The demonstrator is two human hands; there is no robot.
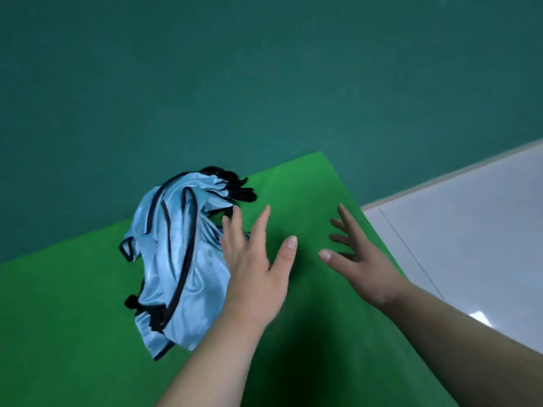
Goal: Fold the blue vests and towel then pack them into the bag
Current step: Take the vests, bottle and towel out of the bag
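Note:
A crumpled heap of light blue vests (pixel 176 254) with black trim lies on the green table cover (pixel 73 304), left of centre. My left hand (pixel 252 259) is spread with straight fingers, and its fingertips reach over the heap's right edge. My right hand (pixel 358 259) hovers open over the bare green cover to the right, fingers splayed, holding nothing. No towel or bag is in view.
The green cover's far corner (pixel 323 155) ends just beyond the hands, with dark teal floor (pixel 264 83) behind it. To the right, a pale tiled floor (pixel 470 230) runs along the table's right edge.

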